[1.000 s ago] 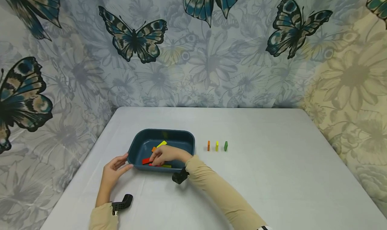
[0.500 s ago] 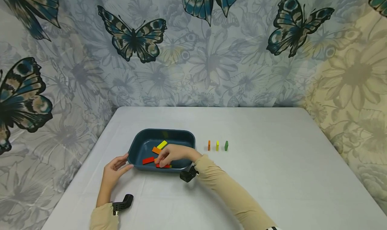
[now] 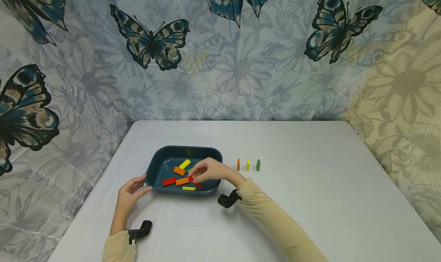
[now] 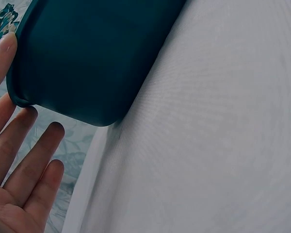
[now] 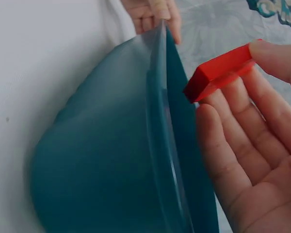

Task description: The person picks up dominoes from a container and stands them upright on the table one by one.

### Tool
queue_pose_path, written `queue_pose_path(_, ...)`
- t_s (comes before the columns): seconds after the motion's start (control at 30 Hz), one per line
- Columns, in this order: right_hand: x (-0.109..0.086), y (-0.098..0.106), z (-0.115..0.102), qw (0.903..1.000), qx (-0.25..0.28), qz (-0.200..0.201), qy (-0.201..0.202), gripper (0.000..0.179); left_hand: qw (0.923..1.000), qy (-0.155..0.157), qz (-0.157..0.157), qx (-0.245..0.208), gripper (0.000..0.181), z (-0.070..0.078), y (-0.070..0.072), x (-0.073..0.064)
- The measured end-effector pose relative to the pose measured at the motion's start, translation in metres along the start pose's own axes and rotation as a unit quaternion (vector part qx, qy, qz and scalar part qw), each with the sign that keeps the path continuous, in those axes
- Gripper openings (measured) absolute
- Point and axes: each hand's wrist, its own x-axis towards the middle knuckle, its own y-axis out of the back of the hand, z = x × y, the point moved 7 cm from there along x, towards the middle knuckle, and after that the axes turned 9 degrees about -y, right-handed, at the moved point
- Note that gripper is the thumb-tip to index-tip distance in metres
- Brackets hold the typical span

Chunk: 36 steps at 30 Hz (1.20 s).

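My right hand is over the right part of a dark teal tray. Between thumb and fingertips it pinches a red domino block, seen clearly in the right wrist view. My left hand touches the tray's near left corner; in the left wrist view its fingers are mostly straight, thumb and some fingertips at the rim. Inside the tray lie a red block, orange blocks and yellow blocks. A bit of green block shows beside the right hand, which partly hides the blocks there.
Right of the tray, an orange block, a yellow block and a green block stand upright in a spaced row on the white table. A butterfly-patterned cloth hangs behind the table's far edge.
My right hand has risen from the tray's front and moved right, a red block now in its fingers. The blocks it covered are in view. My left hand stays at the corner.
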Motion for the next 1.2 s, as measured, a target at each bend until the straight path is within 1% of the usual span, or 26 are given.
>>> queue_pose_path(0.1,-0.011,0.010,0.001,0.9991,0.021,0.032,0.016,0.022,1.0000,-0.001,0.000,-0.003,0.038,0.000,-0.001,0.000)
queue_pose_path(0.27,-0.031,0.029,0.003,0.9945,0.049,0.086,0.035,0.024,1.0000,-0.002,-0.002,-0.008,0.038,0.002,-0.002,-0.001)
queue_pose_path(0.37,-0.042,0.040,0.001,0.9924,0.054,0.103,0.041,0.024,1.0000,0.000,-0.002,-0.005,0.039,0.003,0.000,0.000)
queue_pose_path(0.5,-0.060,0.051,-0.013,0.9905,0.056,0.115,0.052,0.023,1.0000,0.000,-0.006,-0.002,0.039,0.002,0.000,0.002)
queue_pose_path(0.6,-0.075,0.061,-0.020,0.9882,0.050,0.135,0.054,0.021,1.0000,-0.003,-0.007,-0.004,0.038,0.000,0.000,0.003)
queue_pose_path(0.7,-0.088,0.074,-0.013,0.9840,0.053,0.164,0.045,0.021,0.9999,-0.012,-0.005,-0.010,0.037,-0.001,-0.001,0.004)
queue_pose_path(0.77,-0.096,0.084,0.000,0.9801,0.056,0.186,0.040,0.021,0.9998,-0.014,-0.004,-0.012,0.037,-0.002,-0.002,0.004)
queue_pose_path(0.93,-0.114,0.108,0.031,0.9700,0.071,0.231,0.024,0.028,1.0000,-0.001,-0.002,-0.003,0.038,0.000,0.000,0.001)
queue_pose_path(1.03,-0.127,0.121,0.036,0.9650,0.075,0.251,0.009,0.031,1.0000,0.003,0.002,0.001,0.037,0.000,0.002,0.000)
queue_pose_path(1.2,-0.154,0.142,0.042,0.9537,0.064,0.294,-0.001,0.030,1.0000,-0.002,0.000,-0.008,0.037,0.000,0.001,0.001)
